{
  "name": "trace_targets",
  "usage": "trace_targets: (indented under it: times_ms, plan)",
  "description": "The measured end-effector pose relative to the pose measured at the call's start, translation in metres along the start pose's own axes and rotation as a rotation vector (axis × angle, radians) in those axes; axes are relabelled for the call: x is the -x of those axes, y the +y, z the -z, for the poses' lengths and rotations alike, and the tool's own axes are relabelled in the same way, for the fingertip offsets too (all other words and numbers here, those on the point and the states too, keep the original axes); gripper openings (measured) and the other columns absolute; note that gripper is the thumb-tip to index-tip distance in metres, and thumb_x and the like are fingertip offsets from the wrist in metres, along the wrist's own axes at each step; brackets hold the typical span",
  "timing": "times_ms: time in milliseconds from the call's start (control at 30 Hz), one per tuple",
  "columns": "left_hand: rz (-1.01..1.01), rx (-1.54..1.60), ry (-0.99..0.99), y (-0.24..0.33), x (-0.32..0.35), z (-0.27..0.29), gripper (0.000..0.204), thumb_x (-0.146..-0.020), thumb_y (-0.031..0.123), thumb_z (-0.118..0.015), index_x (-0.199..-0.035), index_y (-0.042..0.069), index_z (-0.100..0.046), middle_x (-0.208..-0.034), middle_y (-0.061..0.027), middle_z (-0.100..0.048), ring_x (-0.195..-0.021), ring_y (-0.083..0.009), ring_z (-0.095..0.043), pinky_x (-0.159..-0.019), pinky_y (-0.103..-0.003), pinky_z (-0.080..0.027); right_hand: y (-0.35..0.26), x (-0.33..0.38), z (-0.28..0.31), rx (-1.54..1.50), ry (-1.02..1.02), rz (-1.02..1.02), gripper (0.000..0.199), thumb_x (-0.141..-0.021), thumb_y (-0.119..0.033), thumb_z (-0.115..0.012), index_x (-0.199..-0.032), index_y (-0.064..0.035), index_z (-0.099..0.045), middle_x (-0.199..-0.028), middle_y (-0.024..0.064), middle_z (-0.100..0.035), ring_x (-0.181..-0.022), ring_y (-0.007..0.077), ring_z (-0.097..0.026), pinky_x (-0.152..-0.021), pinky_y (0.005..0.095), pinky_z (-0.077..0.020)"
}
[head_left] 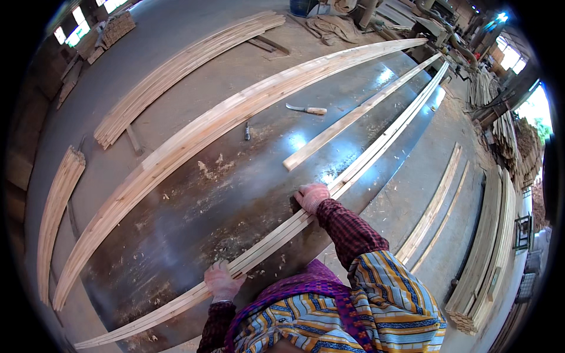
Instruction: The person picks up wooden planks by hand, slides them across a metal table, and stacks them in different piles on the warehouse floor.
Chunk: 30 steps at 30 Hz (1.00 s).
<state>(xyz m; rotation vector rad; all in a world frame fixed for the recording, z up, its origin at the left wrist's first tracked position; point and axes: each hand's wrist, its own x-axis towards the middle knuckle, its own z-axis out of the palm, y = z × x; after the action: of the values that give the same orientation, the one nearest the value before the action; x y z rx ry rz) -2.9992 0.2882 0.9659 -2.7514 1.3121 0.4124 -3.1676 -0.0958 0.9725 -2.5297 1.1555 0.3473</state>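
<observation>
Narrow pale wooden strips [272, 239], laid side by side, run diagonally along the near edge of a dark, shiny table [200, 206]. My left hand [222, 281] is closed round them near the lower middle, and its fingers curl over the far side. Farther up to the right, my right hand [312, 197] grips the same strips, fingertips partly hidden. Both hands look gloved in a pale pinkish knit. Beyond the right hand a single wooden strip [353, 126] lies apart on the tabletop. A hooked knife with a wooden handle [307, 109] and a small dark tool [247, 131] lie farther back.
A long stack of strips [235, 107] lines the table's far edge. Bundled strips [182, 73] rest on the floor beyond, with a shorter bundle [62, 217] at far left. More boards [485, 253] lie on the right. Machinery [435, 29] stands at the far right; wood shavings litter the table.
</observation>
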Motion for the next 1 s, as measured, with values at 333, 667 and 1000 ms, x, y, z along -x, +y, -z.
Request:
trace_targets:
  times_ms: [333,667,1000]
  plan:
    - [-0.043,0.010,0.022,-0.002,-0.002,-0.004,0.076,-0.064,0.061,-0.083,-0.118,0.010,-0.066,-0.115,-0.0087,-0.063,-0.110,-0.0280,-0.060,-0.097,-0.043,-0.045,0.001,-0.001,0.003,0.021,-0.012,-0.011,0.044,-0.102,-0.046,-0.048,-0.105,-0.0127,-0.077,-0.109,0.0156,-0.075,-0.106,0.0359,-0.070,-0.095,0.0476,-0.0540]
    - [-0.096,-0.030,0.148,-0.010,0.001,-0.016,0.074,-0.067,0.061,-0.082,-0.122,0.015,-0.066,-0.116,-0.0070,-0.062,-0.114,-0.0282,-0.057,-0.099,-0.045,-0.043,-0.005,-0.005,-0.005,0.044,-0.040,-0.054,0.048,-0.102,-0.048,-0.045,-0.108,-0.0107,-0.075,-0.113,0.0148,-0.074,-0.110,0.0341,-0.068,-0.097,0.0459,-0.0517]
    - [-0.025,0.054,0.013,-0.003,0.000,-0.002,0.075,-0.065,0.062,-0.083,-0.117,0.012,-0.066,-0.117,-0.0072,-0.062,-0.116,-0.0284,-0.057,-0.099,-0.045,-0.043,-0.005,-0.005,-0.002,0.039,0.004,-0.033,0.044,-0.100,-0.047,-0.050,-0.102,-0.0118,-0.077,-0.102,0.0159,-0.075,-0.102,0.0371,-0.070,-0.091,0.0487,-0.0550]
